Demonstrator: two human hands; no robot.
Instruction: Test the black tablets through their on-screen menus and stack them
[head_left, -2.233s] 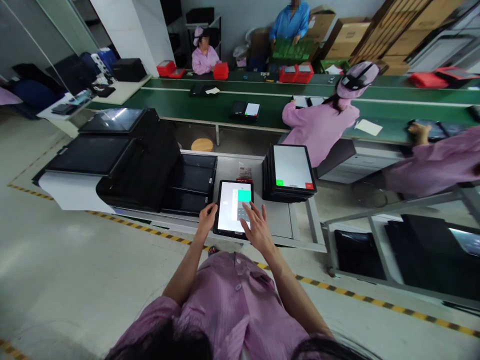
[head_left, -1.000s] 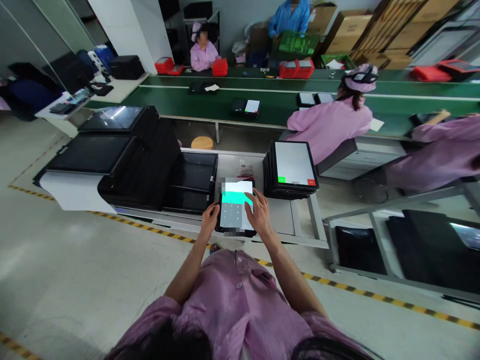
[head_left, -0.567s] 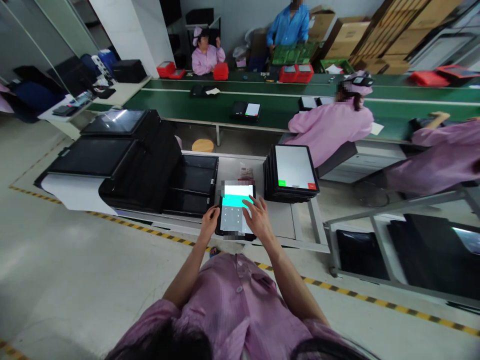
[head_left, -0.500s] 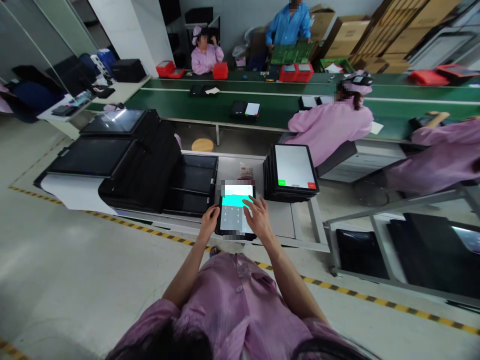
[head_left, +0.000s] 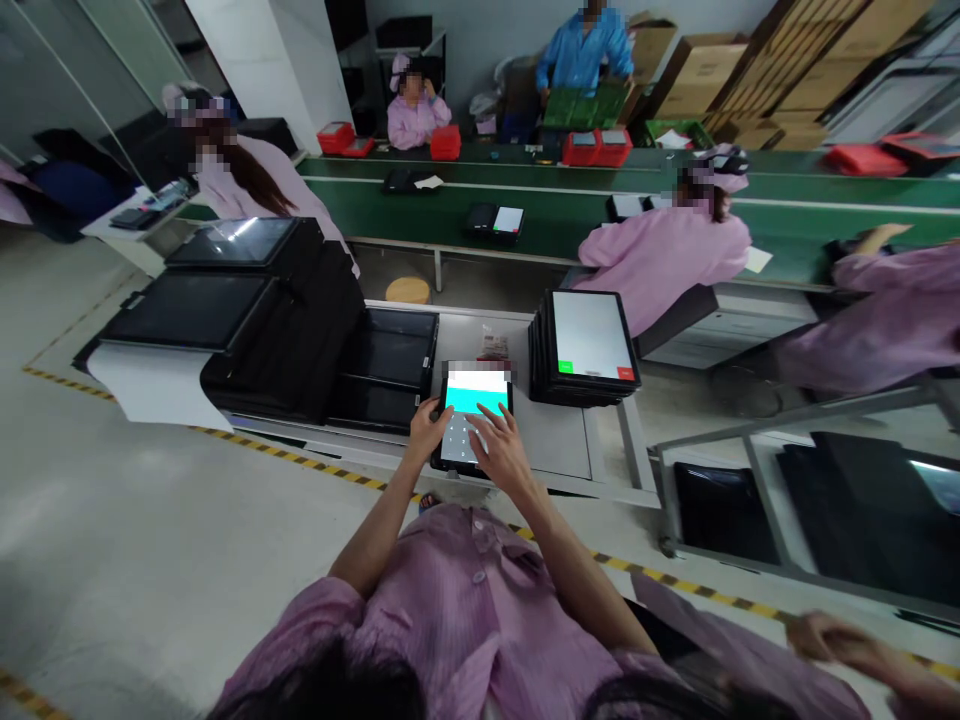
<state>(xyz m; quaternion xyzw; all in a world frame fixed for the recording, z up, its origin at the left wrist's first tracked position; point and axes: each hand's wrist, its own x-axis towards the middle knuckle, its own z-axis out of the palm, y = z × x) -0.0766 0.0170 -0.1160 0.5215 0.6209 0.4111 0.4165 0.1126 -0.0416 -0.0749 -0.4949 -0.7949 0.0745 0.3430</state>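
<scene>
A tablet (head_left: 457,446) with a lit screen lies at the near edge of the cart top (head_left: 559,440); a cyan band and a grey number pad show on it. My left hand (head_left: 427,430) grips the tablet's left edge, its thumb reaching onto the screen. Above the number pad, my right hand (head_left: 501,450) has its fingers spread, covering the right part of the pad. Whether a fingertip touches the glass I cannot tell. Right of the tablet stands a stack of tablets (head_left: 591,335), the top one lit white with green and red corner buttons.
Dark screens (head_left: 386,350) and a tall pile of black devices (head_left: 292,330) fill the cart's left side. A small packet (head_left: 494,345) lies behind the tablet. Co-workers sit along the green conveyor (head_left: 420,215). Another person's blurred hand (head_left: 840,640) is at lower right. A rack (head_left: 750,450) stands right.
My right hand has shifted left and slightly down over the number pad. My left thumb has moved onto the screen. One person has appeared at the left, another at the lower right.
</scene>
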